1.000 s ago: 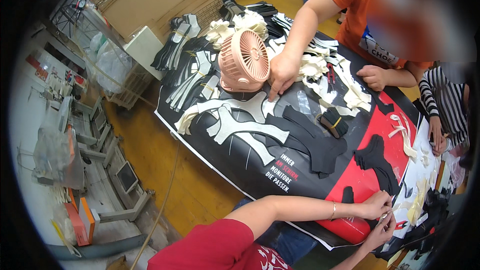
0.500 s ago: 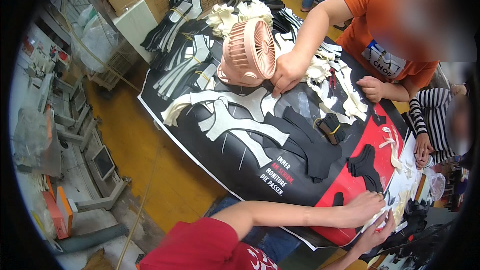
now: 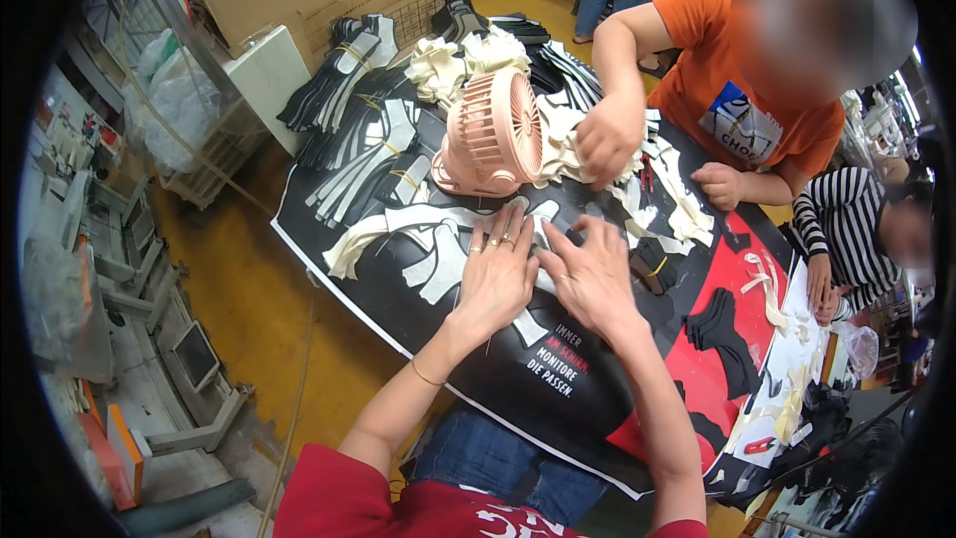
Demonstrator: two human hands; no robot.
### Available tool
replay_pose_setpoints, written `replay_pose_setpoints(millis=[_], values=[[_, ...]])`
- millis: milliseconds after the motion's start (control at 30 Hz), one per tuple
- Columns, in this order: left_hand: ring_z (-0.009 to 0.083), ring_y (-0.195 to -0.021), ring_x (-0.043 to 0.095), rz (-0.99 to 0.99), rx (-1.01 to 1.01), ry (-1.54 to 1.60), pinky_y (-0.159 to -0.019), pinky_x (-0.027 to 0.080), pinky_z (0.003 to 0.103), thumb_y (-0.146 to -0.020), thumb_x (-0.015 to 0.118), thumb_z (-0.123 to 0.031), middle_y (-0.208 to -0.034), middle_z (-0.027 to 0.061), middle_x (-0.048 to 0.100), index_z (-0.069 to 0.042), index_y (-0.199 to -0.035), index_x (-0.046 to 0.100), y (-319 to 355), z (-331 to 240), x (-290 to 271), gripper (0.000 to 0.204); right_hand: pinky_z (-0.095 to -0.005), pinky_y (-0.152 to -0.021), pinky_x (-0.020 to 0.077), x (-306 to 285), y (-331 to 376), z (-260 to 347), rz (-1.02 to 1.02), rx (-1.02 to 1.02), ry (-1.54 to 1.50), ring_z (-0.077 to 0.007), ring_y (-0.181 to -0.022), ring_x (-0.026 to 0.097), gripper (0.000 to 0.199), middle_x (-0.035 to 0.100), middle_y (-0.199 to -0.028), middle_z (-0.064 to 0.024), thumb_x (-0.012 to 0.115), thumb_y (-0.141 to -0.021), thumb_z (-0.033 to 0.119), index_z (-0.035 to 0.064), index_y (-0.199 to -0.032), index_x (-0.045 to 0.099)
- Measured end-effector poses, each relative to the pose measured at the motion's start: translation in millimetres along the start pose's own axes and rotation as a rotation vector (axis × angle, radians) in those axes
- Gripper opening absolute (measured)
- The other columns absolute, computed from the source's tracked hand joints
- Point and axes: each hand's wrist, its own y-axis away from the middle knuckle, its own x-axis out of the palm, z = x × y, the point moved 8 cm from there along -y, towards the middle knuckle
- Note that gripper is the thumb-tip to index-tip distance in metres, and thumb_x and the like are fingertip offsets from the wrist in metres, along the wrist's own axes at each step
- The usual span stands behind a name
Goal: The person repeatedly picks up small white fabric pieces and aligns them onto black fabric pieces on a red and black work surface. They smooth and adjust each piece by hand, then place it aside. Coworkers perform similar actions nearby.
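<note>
My left hand (image 3: 501, 274) lies palm down in the middle of the table, fingers stretched over curved light grey fabric pieces (image 3: 438, 269). Beside it, my right hand (image 3: 595, 279) has its fingers apart and slightly bent, over the right end of those pieces and the black cut pieces. My fingers hide what lies directly beneath them. A pink desk fan (image 3: 490, 132) stands just beyond my hands. Right of my right hand sits a dark bundle tied with a band (image 3: 652, 266).
Banded stacks of grey and black pieces (image 3: 339, 70) and cream fabric piles (image 3: 438, 65) lie at the back. Across the table, a person in an orange shirt (image 3: 697, 30) reaches over cream strips. More black pieces (image 3: 725, 334) rest on the red area.
Both my hands have come from the strips at the table's right edge to the grey pieces in the middle. The co-worker's hand has moved from beside the fan toward the cream strips.
</note>
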Motion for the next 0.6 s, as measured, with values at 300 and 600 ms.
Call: replay_pose_setpoints(millis=[300, 600], values=[[0.0338, -0.147, 0.029, -0.032, -0.030, -0.033, -0.120, 0.019, 0.054, -0.095, 0.048, -0.023, -0.155, 0.0227, 0.036, 0.006, -0.145, 0.042, 2, 3, 9, 0.058, -0.0455, -0.093, 0.0361, 38, -12, -5, -0.054, 0.135, 0.182, -0.0313, -0.106, 0.050, 0.050, 0.057, -0.109, -0.0154, 0.046, -0.099, 0.051, 0.0179, -0.131, 0.066], [0.0371, -0.147, 0.028, -0.004, -0.050, 0.030, -0.120, 0.018, 0.053, -0.095, 0.051, -0.027, -0.155, 0.0275, 0.033, 0.010, -0.141, 0.043, 1, 3, 5, 0.060, -0.0482, -0.099, 0.0329, 37, -12, -13, -0.153, 0.228, 0.379, -0.0291, -0.113, 0.051, 0.057, 0.058, -0.121, -0.0154, 0.051, -0.095, 0.055, 0.0115, -0.129, 0.066]])
